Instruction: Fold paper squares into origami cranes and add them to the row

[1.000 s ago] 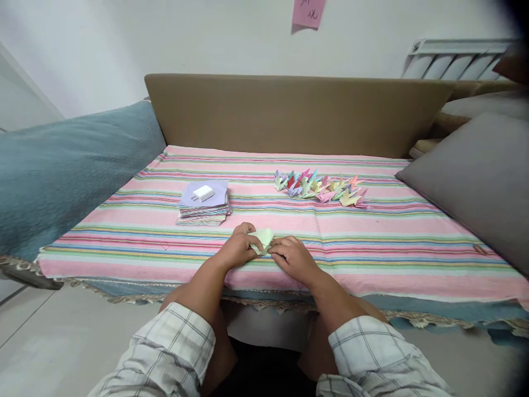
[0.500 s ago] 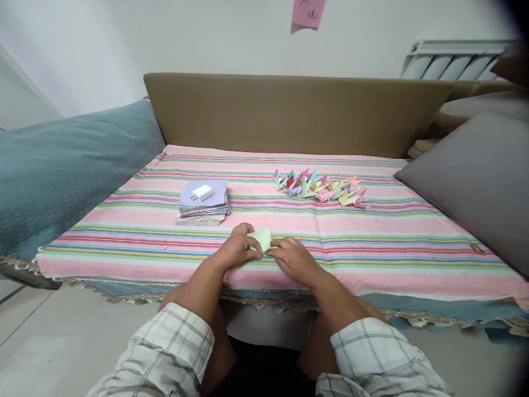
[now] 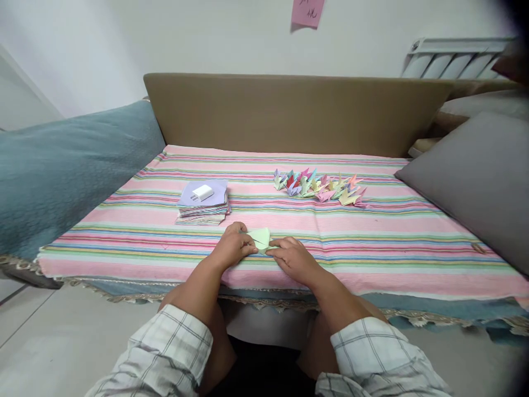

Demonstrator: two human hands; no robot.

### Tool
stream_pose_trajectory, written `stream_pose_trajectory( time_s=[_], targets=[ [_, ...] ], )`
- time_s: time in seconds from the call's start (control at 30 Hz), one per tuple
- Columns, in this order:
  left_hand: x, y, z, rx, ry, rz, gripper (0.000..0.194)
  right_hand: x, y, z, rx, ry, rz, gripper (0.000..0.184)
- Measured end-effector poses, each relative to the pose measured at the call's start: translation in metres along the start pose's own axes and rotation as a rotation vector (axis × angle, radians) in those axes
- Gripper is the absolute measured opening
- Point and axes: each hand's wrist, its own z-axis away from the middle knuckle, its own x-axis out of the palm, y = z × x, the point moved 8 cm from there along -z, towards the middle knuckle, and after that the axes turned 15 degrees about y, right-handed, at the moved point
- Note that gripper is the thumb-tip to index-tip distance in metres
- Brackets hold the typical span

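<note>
A pale green folded paper (image 3: 260, 238) lies on the striped cloth (image 3: 372, 242) near its front edge. My left hand (image 3: 232, 247) presses on the paper's left side with its fingers curled and pinched at the fold. My right hand (image 3: 292, 257) holds the paper's right corner between curled fingers. Farther back on the left sits a stack of coloured paper squares (image 3: 203, 208) with a white charger plug (image 3: 202, 193) on top. Several folded paper cranes (image 3: 320, 187) lie in a row at the back centre.
A tan headboard (image 3: 297, 113) runs along the back. A blue-grey blanket (image 3: 61, 165) rises on the left and a grey cushion (image 3: 479, 176) leans on the right. A pink note (image 3: 307, 12) hangs on the wall. A radiator (image 3: 454, 58) shows at the top right.
My left hand has slid a little to the left and down along the green paper, flattening it. My right hand has barely moved.
</note>
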Motion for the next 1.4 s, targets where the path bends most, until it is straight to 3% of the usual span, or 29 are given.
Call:
stream_pose_trajectory(
  time_s=[0.2,0.37,0.53,0.87,1.23,1.4],
  targets=[
    [-0.002,0.006,-0.001,-0.007,0.115,-0.100,0.018,-0.001,-0.003,-0.002,-0.035,-0.002,-0.003,0.030],
    [-0.009,0.030,0.006,0.131,0.232,-0.258,0.021,-0.002,-0.004,-0.002,-0.063,0.007,-0.008,0.029],
    [-0.006,0.043,0.012,0.201,0.198,-0.291,0.015,-0.003,-0.006,-0.002,-0.062,0.010,0.003,0.028],
    [0.007,0.035,0.011,0.167,0.042,-0.278,0.025,-0.002,-0.009,-0.001,-0.068,-0.008,0.042,0.036],
    [0.013,0.035,0.014,0.120,0.086,-0.171,0.025,0.001,-0.013,0.001,-0.079,-0.073,0.123,0.038],
    [0.012,0.039,0.016,0.156,0.108,0.019,0.028,0.001,-0.013,0.003,-0.106,-0.081,0.134,0.038]
  ],
)
